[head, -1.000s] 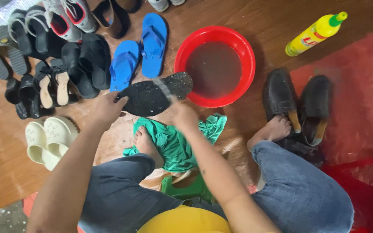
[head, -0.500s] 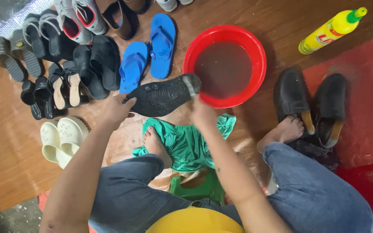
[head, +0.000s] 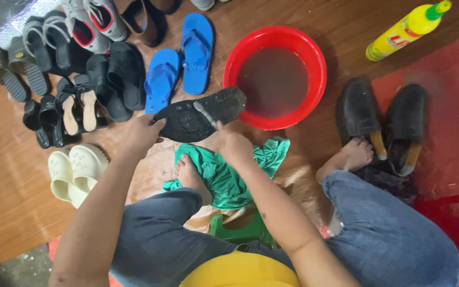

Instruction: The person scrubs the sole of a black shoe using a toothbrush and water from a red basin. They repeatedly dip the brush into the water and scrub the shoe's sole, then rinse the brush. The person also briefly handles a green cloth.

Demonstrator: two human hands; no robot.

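My left hand (head: 143,134) grips the heel end of a black shoe (head: 187,121) held sole up, its toe reaching the rim of a red basin (head: 314,58) of murky water. My right hand (head: 233,144) is closed around a small brush whose grey handle (head: 204,112) lies across the sole. A green cloth (head: 224,175) lies on the floor below the shoe, partly under my bare foot (head: 188,174).
A pair of wet black shoes (head: 381,125) stands right of the basin by my other foot (head: 349,157). A yellow bottle (head: 406,29) lies at top right. Blue flip-flops (head: 179,61), dark sandals (head: 75,79) and cream clogs (head: 73,170) fill the left floor.
The shoe and both hands stay together by the basin's rim; the brush hand has shifted slightly along the sole. The view has drifted a little.
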